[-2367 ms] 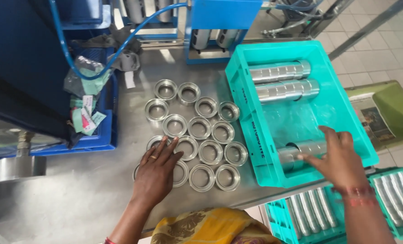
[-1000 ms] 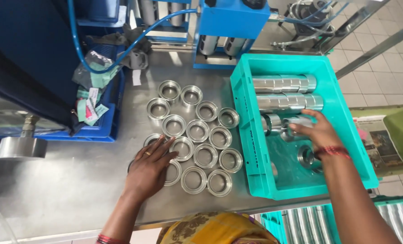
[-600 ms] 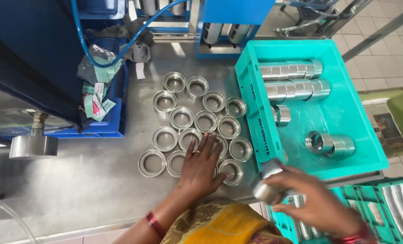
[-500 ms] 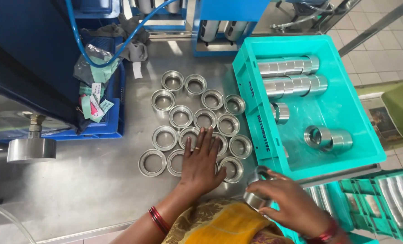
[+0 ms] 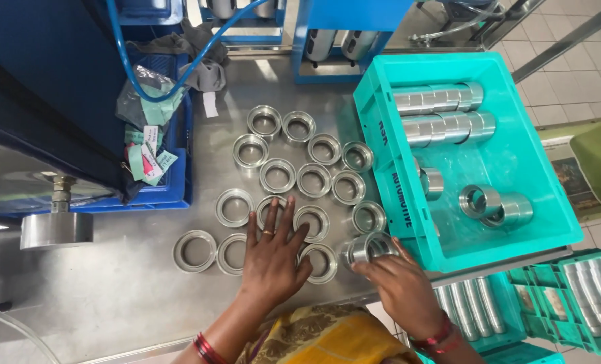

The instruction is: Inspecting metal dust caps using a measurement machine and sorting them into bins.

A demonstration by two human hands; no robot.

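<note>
Several shiny metal rings lie flat in rows on a steel table. My left hand rests flat with spread fingers on the rings in the front row. My right hand holds a short stack of metal rings on its side at the front right end of the rows, just left of a teal crate. Inside the crate lie two long rows of stacked rings and a few loose ones.
A blue tray with paper slips and rags sits at the left, under a blue machine with a blue hose. A round metal press head hangs at the left. More teal crates of ring stacks stand below right.
My right hand left the teal crate carrying a stack of rings and brought it down to the front right of the rows on the table. My left hand shifted right over the front rings.
</note>
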